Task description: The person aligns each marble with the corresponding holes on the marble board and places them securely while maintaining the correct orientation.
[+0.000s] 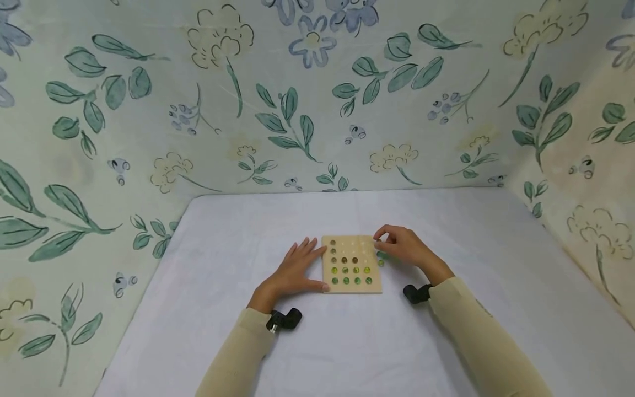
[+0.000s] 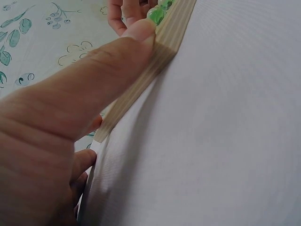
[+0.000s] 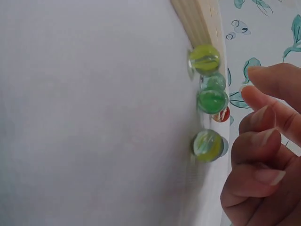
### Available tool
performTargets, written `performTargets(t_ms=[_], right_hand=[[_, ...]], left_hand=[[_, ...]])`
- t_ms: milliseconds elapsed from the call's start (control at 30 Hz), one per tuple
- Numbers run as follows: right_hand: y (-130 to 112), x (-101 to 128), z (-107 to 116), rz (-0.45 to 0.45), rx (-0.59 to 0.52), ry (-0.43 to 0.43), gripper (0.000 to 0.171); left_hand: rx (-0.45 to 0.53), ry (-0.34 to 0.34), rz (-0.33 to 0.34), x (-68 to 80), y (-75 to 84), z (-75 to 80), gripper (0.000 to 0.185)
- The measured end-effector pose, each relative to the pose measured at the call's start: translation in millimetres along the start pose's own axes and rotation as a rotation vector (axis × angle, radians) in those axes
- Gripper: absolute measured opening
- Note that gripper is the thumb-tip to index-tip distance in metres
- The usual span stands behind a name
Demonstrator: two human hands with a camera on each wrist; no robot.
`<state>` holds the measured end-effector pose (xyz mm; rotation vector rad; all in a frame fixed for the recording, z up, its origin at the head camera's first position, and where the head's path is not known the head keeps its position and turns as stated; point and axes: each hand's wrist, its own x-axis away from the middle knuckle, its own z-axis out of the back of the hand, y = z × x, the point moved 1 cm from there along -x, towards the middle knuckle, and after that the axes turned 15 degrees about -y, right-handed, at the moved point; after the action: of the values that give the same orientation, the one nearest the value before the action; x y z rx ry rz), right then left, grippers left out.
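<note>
1. No readable text, label, brand, number or sign in any of the three views.
2. Wooden peg board (image 1: 351, 264): bare wood, holes and marbles only, no markings.
3. Backdrop cloth (image 1: 317, 99), from 9 o'clock round to 3 o'clock of the board: printed flowers and leaves, no lettering.
4. Table cover (image 1: 347, 342): plain, unmarked.
5. Wrist cameras (image 1: 285, 320), at 7 and 5 o'clock of the board: black, any marking too small to tell.

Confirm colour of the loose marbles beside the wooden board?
Mostly green and yellow-green glass marbles, with one reddish-orange behind them; the right wrist view shows them best, beside the wooden board.
</note>
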<state>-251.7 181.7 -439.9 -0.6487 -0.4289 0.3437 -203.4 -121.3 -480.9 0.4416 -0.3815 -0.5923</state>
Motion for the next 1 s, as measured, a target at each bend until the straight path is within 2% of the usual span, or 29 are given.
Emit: performTargets(t_ms=[300, 467, 600, 767, 1000], right_hand=[[10.3, -3.0, 1.9, -0.018, -0.013, 0.010, 0.019], [15.4, -6.8, 5.3, -0.050, -0.033, 0.008, 0.017], [18.8, -7.9, 7.1, -0.037, -0.046, 0.008, 0.018], [19.6, -9.4, 7.7, -0.019, -0.047, 0.014, 0.019], [18.6, -8.0, 7.8, -0.054, -0.048, -0.014, 0.021]], left_hand=[[-0.003, -0.008, 0.014, 0.4, 1.5, -0.2, 0.102], [0.006, -0.010, 0.006, 0.1, 0.9, 0.7, 0.102], [-0.001, -0.006, -0.005, -1.6, -1.2, 0.9, 0.101], [0.005, -0.002, 0.001, -1.6, -2.1, 2.3, 0.101], [0.013, -0.019, -0.008, -0.6, -0.2, 2.9, 0.101]])
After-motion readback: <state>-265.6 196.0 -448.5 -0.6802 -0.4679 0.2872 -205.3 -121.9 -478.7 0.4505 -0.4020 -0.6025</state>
